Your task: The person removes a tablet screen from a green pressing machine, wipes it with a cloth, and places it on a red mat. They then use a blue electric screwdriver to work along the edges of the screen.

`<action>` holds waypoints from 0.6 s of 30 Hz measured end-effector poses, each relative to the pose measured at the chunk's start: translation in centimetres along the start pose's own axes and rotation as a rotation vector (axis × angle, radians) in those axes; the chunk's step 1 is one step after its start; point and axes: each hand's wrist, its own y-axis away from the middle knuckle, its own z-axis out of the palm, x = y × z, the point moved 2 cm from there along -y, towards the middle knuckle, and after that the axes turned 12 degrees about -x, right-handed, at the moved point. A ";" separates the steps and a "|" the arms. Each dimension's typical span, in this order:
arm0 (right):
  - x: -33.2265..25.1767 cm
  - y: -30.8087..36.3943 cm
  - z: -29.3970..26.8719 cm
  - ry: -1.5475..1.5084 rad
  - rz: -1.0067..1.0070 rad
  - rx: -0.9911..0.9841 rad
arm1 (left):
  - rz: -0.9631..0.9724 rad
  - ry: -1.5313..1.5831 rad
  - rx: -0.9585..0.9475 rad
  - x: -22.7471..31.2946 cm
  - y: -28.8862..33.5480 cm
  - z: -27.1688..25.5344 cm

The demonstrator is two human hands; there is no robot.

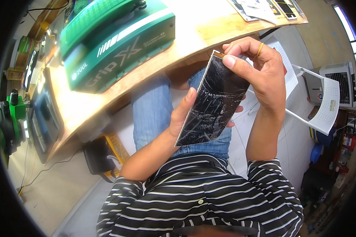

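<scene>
Striped shirt [197,193], my own, nearest the view; beyond it, a black panel [213,106] held tilted above my jeans [152,110], well apart from the wooden table [201,33] and the green machine [122,51]. My left hand [181,114] is clamped about the panel from beneath: thumb along the left edge, fingertips emerging past the right. My right hand [265,65] has thumb and forefinger closed on the upper end, thumb on the face. Pale streaks [215,96] cross that face; whether cracks or residue, I cannot tell. Hazards, as I judge them: if cracks, hard thumb pressure could spread them or drive a sliver into my skin; uneven force between both grips could snap the panel; a slackened left grip could drop it onto the tiled floor [238,139].
</scene>
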 end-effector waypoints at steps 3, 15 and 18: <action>0.2 0.2 -0.4 -0.014 -0.005 -0.002 | -0.016 0.001 0.002 -0.1 -0.1 -0.1; 0.0 0.1 -0.6 -0.028 -0.084 -0.035 | -0.021 -0.099 0.020 0.3 -0.3 0.3; -0.2 0.1 -0.6 0.004 -0.095 -0.042 | -0.010 -0.109 0.018 0.3 -0.3 0.3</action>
